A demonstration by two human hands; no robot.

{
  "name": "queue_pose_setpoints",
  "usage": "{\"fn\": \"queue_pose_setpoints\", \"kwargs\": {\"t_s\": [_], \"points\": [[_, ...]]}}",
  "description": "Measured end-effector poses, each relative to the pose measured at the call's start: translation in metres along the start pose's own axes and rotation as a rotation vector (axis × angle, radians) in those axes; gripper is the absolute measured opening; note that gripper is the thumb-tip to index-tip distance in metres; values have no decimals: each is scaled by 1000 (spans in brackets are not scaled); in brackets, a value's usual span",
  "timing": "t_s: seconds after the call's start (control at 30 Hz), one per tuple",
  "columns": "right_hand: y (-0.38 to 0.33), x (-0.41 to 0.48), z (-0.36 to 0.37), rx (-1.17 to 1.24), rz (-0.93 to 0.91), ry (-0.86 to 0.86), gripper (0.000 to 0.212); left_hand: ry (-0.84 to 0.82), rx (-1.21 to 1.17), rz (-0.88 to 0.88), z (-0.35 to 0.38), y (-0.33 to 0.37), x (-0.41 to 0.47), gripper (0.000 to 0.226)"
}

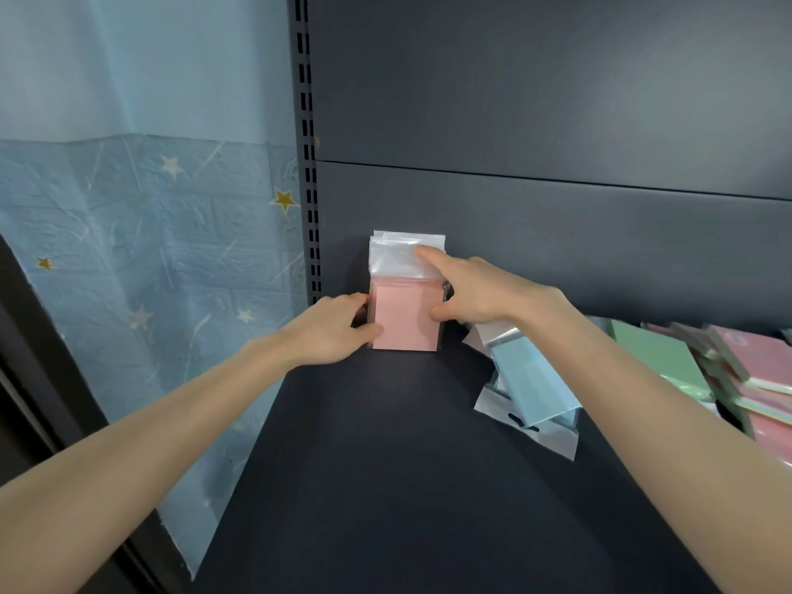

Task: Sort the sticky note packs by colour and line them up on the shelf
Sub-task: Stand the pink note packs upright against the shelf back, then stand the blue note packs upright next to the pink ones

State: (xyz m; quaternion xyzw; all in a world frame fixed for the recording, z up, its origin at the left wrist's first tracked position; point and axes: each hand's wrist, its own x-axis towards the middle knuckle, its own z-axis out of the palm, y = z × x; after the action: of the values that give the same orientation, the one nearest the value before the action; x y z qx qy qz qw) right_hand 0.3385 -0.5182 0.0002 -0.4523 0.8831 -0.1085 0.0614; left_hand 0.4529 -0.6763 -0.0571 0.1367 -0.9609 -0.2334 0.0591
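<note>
Head view, blue packs [531, 379] beside pink packs [405, 319], green pile [662, 358] right

Two hands, one upright group of pink packs [406, 319] whose number cannot be told at the far left, two blue packs [533, 390] lying right, and a mixed pile [737, 370], uncountable, far right.

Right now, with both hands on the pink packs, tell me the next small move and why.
Probably let go with the right hand and pick up a blue pack. The pink packs already stand upright at the shelf's back left corner, squared between both hands, the left hand bracing their side. The blue ones lie loose and tilted just to their right, not yet lined up.
</note>
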Motion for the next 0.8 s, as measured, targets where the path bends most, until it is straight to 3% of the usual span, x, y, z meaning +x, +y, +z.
{"fn": "queue_pose_setpoints", "kwargs": {"t_s": [0.23, 0.47, 0.67, 0.8], "points": [[10, -21, -16, -28, 2, 124, 63, 92, 170, 7, -28, 13, -8, 24], [49, -64, -30, 38, 33, 216, 57, 56, 117, 83, -30, 56, -23, 27], [91, -96, -17, 137, 65, 154, 66, -110, -6, 92, 15, 99, -19, 46], [111, -106, -11, 215, 22, 78, 55, -141, -109, 124, 38, 116, -19, 29]]}}
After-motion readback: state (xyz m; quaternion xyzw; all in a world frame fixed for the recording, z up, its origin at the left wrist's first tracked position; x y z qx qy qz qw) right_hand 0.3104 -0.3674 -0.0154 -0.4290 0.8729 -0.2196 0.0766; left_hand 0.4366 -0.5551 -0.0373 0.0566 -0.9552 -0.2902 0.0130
